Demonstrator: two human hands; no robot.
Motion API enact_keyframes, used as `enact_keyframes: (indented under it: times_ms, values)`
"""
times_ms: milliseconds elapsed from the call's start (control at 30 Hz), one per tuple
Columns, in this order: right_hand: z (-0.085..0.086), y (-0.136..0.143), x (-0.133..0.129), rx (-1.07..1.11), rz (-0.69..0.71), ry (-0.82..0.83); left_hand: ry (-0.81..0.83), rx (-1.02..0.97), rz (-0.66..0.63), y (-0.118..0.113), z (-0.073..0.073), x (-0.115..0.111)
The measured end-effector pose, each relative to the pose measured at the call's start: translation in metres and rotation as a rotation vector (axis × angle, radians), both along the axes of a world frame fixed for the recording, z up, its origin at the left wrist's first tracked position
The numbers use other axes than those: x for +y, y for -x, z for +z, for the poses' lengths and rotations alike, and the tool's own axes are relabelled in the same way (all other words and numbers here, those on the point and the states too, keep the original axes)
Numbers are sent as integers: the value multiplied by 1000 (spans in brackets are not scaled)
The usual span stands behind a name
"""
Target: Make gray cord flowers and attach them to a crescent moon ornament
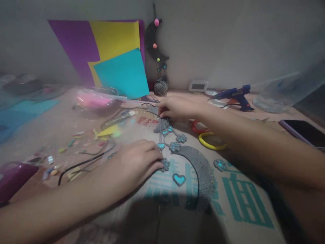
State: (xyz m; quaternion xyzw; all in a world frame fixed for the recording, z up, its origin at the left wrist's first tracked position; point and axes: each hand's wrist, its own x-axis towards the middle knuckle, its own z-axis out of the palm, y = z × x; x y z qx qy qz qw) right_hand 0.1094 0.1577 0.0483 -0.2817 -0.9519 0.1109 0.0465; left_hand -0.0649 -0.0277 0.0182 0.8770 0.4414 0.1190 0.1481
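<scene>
My left hand (141,157) lies low over the printed cardboard, its fingertips closed on the edge of a grey yarn flower (166,164) with a turquoise centre. Farther back, my right hand (177,107) pinches a thin grey cord (160,130). The cord runs down past a small turquoise heart (161,146) toward that flower. Just right of it lie more flowers (174,146) on a second strand. A large grey yarn-wrapped crescent (203,169) curves across the cardboard, with a loose turquoise heart (179,179) inside its curve and a separate flower (220,164) to its right.
Scissors with a yellow handle (212,141) lie under my right forearm. A blue glue gun (236,96) and a phone (304,134) sit to the right. Coloured sheets (122,74) lean on the wall beside a hanging dark crescent (152,40). Scraps and a purple object (15,178) lie left.
</scene>
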Motion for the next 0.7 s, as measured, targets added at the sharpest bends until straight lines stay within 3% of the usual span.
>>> enact_keyframes:
  times_ms: [200, 400, 700]
  values:
    - [8, 1, -5, -11, -35, -57, -6, 39, 36, 0, 0, -1]
    - [4, 1, 2, 5, 7, -30, 13, -26, -39, 9, -8, 4]
    - [8, 1, -3, -13, -30, -29, 31, -19, 56, 3, -1, 0]
